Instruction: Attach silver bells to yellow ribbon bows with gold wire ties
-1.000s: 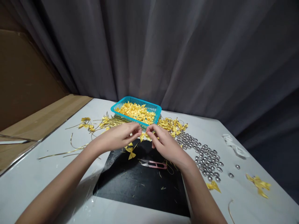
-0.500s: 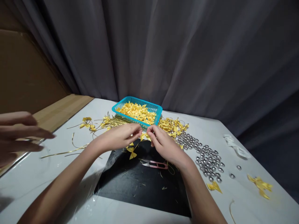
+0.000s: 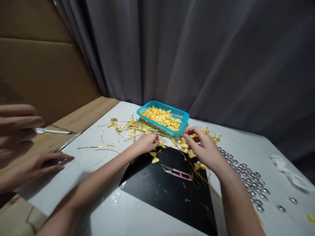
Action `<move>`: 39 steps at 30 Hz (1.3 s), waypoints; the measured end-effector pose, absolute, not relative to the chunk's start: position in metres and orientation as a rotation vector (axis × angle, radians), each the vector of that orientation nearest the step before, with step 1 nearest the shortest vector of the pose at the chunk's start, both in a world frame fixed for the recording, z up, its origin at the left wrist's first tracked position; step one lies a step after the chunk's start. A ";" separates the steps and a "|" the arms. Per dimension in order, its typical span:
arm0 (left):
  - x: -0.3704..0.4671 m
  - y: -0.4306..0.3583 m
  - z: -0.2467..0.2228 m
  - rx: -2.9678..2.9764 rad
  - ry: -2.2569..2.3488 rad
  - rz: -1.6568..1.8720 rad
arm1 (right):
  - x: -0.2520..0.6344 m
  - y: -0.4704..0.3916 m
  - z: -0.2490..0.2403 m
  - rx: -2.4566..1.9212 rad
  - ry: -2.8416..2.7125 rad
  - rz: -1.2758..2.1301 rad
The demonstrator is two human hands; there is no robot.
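My left hand (image 3: 147,141) is closed at the near side of a bundle of gold cords (image 3: 145,126), with a yellow bow (image 3: 155,157) just below it; what its fingers pinch is too small to make out. To the right, my right hand (image 3: 200,141) is raised by the near right corner of the blue basket (image 3: 185,126), its thumb and fingertips brought together; anything between them is hidden. Yellow bows (image 3: 163,118) fill the basket. Pink-handled snips (image 3: 178,173) lie on the black mat (image 3: 157,193) below both hands.
Silver domed pieces (image 3: 253,183) are spread on the white table (image 3: 103,173) at the right, beside crumpled white material (image 3: 285,168). Another person's hands (image 3: 52,160) are at the left edge. A cardboard panel (image 3: 39,75) and dark curtain (image 3: 167,59) stand behind.
My hands have moved apart, and the bow between them no longer shows there. The view has turned left. A second hand of the other person has come into view.
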State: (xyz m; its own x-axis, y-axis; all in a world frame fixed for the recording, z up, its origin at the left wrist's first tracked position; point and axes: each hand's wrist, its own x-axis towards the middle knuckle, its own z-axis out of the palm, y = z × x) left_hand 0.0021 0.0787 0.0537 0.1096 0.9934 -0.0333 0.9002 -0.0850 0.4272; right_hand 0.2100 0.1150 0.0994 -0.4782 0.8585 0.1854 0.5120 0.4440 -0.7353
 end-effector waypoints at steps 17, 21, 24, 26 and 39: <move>-0.163 -0.138 0.042 1.628 2.657 0.509 | 0.214 0.117 0.112 -1.342 -1.976 0.731; -0.188 -0.166 0.021 1.751 2.649 0.397 | 0.213 0.118 0.108 -1.392 -1.959 0.761; -0.185 -0.180 0.013 1.798 2.634 0.315 | 0.211 0.118 0.105 -1.397 -1.950 0.749; -0.177 -0.190 0.011 1.803 2.639 0.275 | 0.209 0.117 0.103 -1.383 -1.953 0.745; -0.145 -0.263 -0.001 2.448 2.508 -0.048 | 0.194 0.105 0.105 -1.364 -2.026 0.723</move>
